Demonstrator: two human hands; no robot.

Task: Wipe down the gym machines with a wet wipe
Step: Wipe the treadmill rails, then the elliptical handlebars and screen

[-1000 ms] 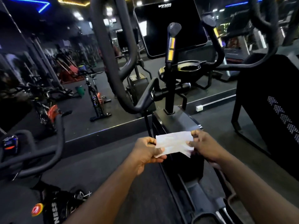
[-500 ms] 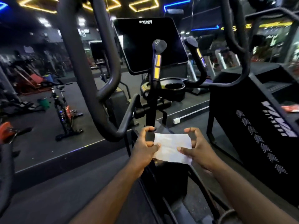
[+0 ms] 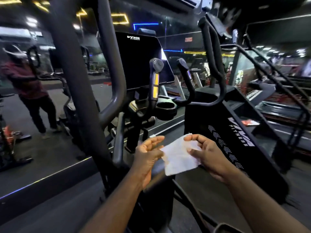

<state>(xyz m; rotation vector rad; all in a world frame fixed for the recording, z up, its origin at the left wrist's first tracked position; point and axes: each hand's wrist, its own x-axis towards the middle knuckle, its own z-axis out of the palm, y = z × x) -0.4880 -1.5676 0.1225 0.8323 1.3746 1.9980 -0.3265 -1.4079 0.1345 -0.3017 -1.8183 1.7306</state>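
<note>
Right hand (image 3: 207,153) pinches wipe (image 3: 176,161) — thumb seemingly atop.

floor (image 3: 50,216): dark | wall: mirror (image 3: 55,153) | ceiling: neon strips (image 3: 146,24), dim

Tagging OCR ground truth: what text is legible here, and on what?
"FITN", later letters blurred: black side panel at right; the large logo above it is illegible.
Logo at the top of the console screen: too blurred to read.
Red sign in the background: too blurred.
</note>
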